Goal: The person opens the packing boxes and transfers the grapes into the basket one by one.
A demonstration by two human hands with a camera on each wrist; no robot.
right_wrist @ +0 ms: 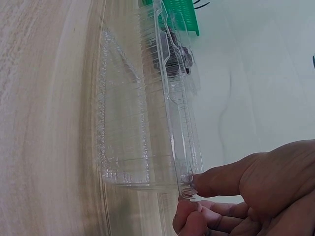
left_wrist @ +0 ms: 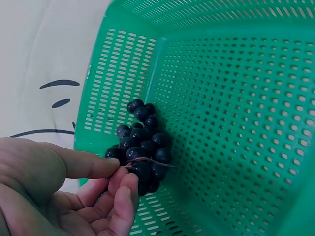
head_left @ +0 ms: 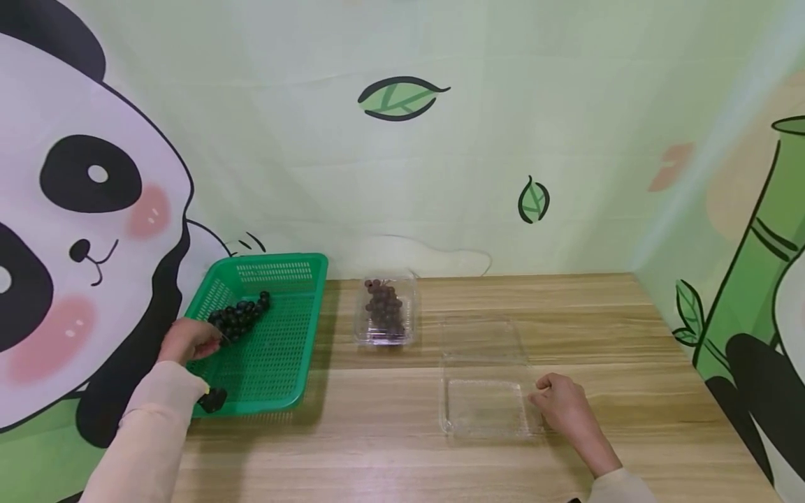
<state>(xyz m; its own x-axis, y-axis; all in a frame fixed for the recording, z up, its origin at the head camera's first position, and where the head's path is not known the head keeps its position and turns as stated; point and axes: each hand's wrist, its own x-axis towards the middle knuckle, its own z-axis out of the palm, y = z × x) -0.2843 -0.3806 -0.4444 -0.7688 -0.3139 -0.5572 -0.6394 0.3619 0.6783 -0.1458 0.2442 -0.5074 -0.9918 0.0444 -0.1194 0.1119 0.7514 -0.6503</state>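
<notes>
My left hand (head_left: pixel 184 341) reaches over the left side of a green plastic basket (head_left: pixel 319 300). Thumb and fingertips pinch the thin stem of a bunch of dark grapes (left_wrist: pixel 142 147), which lies against the basket's side wall in the left wrist view. To the right, a clear plastic clamshell box (head_left: pixel 484 409) stands on the table with its lid folded back. My right hand (head_left: pixel 562 405) pinches the rim at the box's right side. Thumb and fingers meet on that rim in the right wrist view, and no fruit shows inside the box.
A second clear box (head_left: pixel 411 307) holding reddish-purple grapes (head_left: pixel 385 307) stands between the basket and the clamshell, near the back edge of the wooden table (head_left: pixel 377 461). A cloth backdrop (head_left: pixel 440 168) with panda and leaf pictures rises behind. Something dark (head_left: pixel 212 399) shows beside the left cuff.
</notes>
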